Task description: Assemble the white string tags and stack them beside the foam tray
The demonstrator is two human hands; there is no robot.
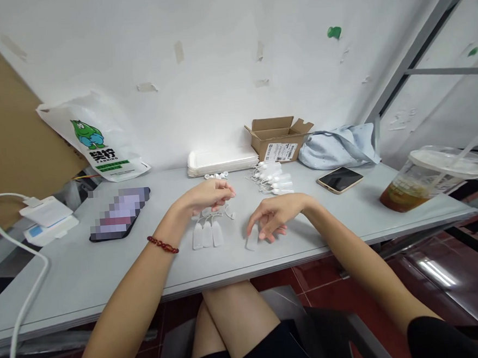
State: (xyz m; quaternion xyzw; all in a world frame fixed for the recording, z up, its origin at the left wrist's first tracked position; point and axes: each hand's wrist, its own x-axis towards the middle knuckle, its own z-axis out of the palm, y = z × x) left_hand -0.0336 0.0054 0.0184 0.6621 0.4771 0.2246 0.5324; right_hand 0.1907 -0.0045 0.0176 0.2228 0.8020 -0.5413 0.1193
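My right hand (277, 213) pinches a small translucent plastic bottle (251, 242) between thumb and index finger, low over the table near its front edge. My left hand (212, 196) is closed with its fingertips together; whatever is between them is too small to make out. Just below it, three similar bottles (207, 235) lie side by side with thin white straps at their tops. A white strap with a cap (231, 216) shows beneath the left fingers. Behind both hands lies a pile of capped bottles (272, 178), and small white caps (216, 175) sit beyond my left hand.
Along the wall stand a stack of white trays (221, 163), an open cardboard box (279, 143), a pale blue cloth bag (339, 147) and a white plastic bag (97, 140). Phones (340, 180) lie on both sides. A drink cup (423, 180) is at right, a cabled white charger (49, 219) at left.
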